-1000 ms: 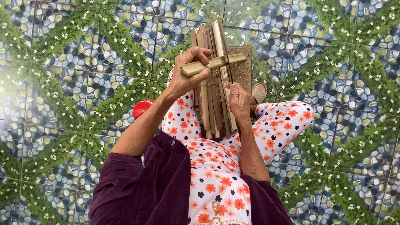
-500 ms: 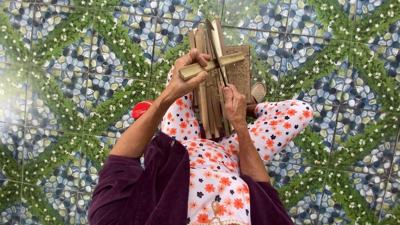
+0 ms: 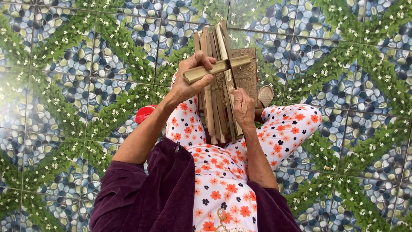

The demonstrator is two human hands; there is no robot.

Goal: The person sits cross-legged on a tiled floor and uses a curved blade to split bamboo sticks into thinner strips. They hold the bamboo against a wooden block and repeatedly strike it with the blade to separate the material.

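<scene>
Seated on the tiled floor, legs folded, view straight down.

Left hand: fingers wrapped tight around a short bamboo billet, held crosswise above the lap. The grip near one end leaves the free end over the work, probably so it can serve as a mallet.

Right hand: closed on a bundle of bamboo slats, propping it upright against the knees. A thin dark blade appears to sit edge-on in the top of one slat, just under the billet; its handle is hidden, so I cannot tell exactly how it is held.

Behind the bundle, a rough brown wooden block, probably a base to brace against.

Materials: slats are pale, straight-grained, flat and narrow, ends uneven. The billet is a thicker, half-round split piece with a smooth greenish-tan skin. Floor tiles are glossy, printed with pebbles and leafy vines.

Also: a red object partly hidden beside the left thigh; a sandal by the right knee.
</scene>
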